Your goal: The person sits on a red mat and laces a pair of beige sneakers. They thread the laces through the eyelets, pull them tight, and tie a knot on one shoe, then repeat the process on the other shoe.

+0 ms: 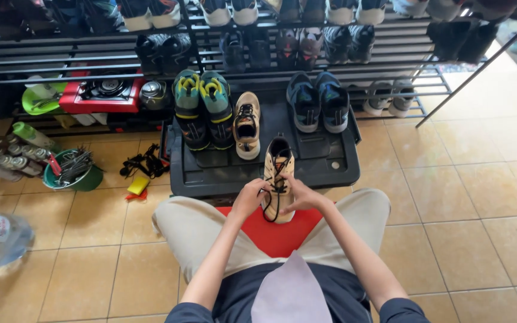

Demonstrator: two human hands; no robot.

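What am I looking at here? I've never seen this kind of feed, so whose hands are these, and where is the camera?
There is no machine here: one camera on a seated person's head looks down at their two bare hands. The left hand and right hand both grip the black laces of a tan shoe over a red stool. In front lies a dark tray on the tiled floor, carrying the matching tan shoe, a green-and-yellow pair and a dark blue pair. Behind stands a shoe rack.

My left hand (250, 198) and right hand (302, 197) pinch the black laces (278, 186) of a tan sneaker (279, 173); its mate (247, 124) sits on the black tray (210, 173) at eleven o'clock.
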